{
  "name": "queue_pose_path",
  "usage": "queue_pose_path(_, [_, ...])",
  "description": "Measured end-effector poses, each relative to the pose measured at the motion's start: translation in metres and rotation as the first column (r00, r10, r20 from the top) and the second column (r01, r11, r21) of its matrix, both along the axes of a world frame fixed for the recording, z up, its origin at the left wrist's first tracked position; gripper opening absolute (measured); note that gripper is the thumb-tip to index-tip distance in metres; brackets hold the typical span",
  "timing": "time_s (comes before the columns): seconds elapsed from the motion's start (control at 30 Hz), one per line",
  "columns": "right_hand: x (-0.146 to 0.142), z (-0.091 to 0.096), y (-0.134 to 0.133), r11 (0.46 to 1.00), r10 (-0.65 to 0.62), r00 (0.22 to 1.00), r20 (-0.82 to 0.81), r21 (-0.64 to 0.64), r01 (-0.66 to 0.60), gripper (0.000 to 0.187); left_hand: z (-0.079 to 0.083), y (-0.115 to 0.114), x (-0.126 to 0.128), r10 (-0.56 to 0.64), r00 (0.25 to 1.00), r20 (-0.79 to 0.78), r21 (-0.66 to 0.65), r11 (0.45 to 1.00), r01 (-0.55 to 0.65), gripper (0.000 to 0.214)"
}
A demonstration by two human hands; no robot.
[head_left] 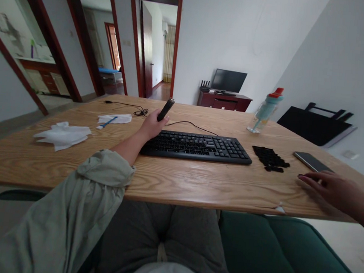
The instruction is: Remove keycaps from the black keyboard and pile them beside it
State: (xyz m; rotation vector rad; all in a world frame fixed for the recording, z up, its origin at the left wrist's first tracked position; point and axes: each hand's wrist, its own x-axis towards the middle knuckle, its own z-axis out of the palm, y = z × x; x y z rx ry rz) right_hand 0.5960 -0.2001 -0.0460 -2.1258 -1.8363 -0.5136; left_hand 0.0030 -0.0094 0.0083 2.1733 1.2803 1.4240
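Observation:
My left hand (152, 125) is stretched over the wooden table (181, 179) and closed round a slim black device (165, 108), held upright just beyond the left end of a black keyboard (197, 146). My right hand (330, 188) lies flat on the table at the right, fingers extended and empty, close to a dark phone (312, 161). A pile of loose black keycaps (270, 158) sits between the keyboard and the phone.
A teal bottle with a red lid (264, 110) stands at the back right. White tissues (63, 135) and a cloth with a blue pen (113, 119) lie left. A black cable (139, 111) runs across the back. A green sofa (270, 256) is beneath me.

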Motion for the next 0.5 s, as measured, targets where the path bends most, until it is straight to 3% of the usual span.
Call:
queue_pose_path(0.07, [0.001,-0.008,-0.003,0.990,0.022,0.994,-0.111,-0.136,-0.037,0.053,0.001,-0.002,0.001,0.006,1.000,-0.015,-0.018,1.000,-0.007,0.022])
queue_pose_path(0.17, [-0.009,-0.010,0.004,0.989,0.049,0.985,-0.165,-0.130,-0.071,0.048,0.003,-0.005,0.002,0.020,1.000,-0.022,-0.034,0.999,-0.021,0.022])
queue_pose_path(0.4, [-0.027,-0.002,0.017,0.984,0.083,0.956,-0.281,-0.126,-0.123,0.072,0.001,-0.005,0.001,0.018,1.000,-0.025,-0.021,1.000,-0.018,0.023])
queue_pose_path(0.5, [-0.026,0.000,0.014,0.983,0.032,0.943,-0.332,-0.160,-0.090,0.086,0.001,-0.004,0.001,0.018,1.000,-0.026,-0.018,1.000,-0.018,0.023])
